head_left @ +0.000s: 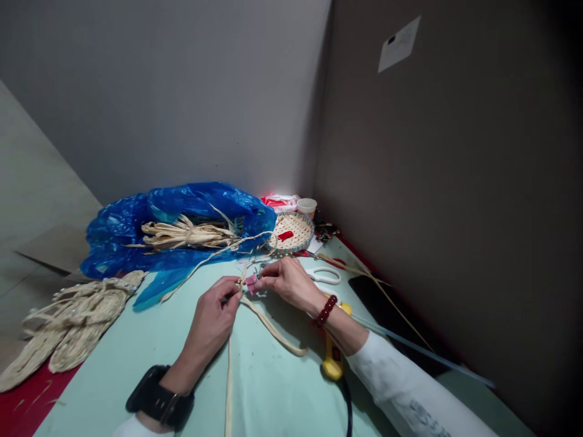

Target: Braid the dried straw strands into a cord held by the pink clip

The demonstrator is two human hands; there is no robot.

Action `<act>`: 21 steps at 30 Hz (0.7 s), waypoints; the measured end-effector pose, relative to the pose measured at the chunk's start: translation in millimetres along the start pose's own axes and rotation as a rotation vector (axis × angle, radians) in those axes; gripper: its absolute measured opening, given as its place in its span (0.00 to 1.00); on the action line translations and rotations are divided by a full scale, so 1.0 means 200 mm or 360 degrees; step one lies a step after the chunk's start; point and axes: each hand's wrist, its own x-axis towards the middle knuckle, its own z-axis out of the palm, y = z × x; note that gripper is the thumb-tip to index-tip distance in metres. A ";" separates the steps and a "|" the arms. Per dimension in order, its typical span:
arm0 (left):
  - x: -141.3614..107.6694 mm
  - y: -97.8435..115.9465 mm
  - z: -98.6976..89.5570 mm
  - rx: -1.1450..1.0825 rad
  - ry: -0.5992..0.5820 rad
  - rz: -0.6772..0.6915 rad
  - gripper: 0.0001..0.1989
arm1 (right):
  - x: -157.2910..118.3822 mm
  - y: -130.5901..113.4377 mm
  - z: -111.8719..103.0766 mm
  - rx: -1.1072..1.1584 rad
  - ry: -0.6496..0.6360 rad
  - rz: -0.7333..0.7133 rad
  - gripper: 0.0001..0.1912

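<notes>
My left hand [214, 315] is closed in a pinch on a pale plant-fibre strand [229, 376], which hangs down toward the near edge of the table. Just to its right, my right hand [289, 282] has thumb and fingers pinched at a small pink piece [251, 283], possibly cloth or paper. A thin dark bit beside that piece is too small to make out. A wider flat fibre strip [273, 331] curves across the table below both hands. Another thin strand runs from the work up toward the fibre bundle [191, 233].
A blue plastic bag [122, 227] surrounds the bundle. Behind my hands are a woven tray [298, 233] and a cup [306, 207]. White-handled scissors [325, 276], a yellow tool [333, 364] with a black cord and a dark flat object [382, 306] lie right. Woven sandals [86, 315] rest left.
</notes>
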 end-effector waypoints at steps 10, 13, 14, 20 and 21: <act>0.00 0.00 0.01 0.0007 -0.0186 0.0131 0.10 | 0.01 0.04 0.02 -0.0049 -0.0016 -0.0130 0.16; 0.01 0.01 0.01 -0.0007 -0.0246 0.0148 0.11 | 0.01 0.05 0.02 -0.0087 -0.0022 -0.0161 0.16; 0.01 0.01 0.01 -0.0015 -0.0269 0.0150 0.11 | 0.01 0.04 0.02 -0.0100 -0.0025 -0.0167 0.16; 0.01 0.00 0.00 -0.0092 -0.0347 0.0112 0.10 | 0.00 0.02 0.03 -0.0191 -0.0061 -0.0194 0.12; 0.01 -0.01 0.00 -0.0108 -0.0342 0.0087 0.10 | 0.00 0.01 0.03 -0.0211 -0.0065 -0.0193 0.11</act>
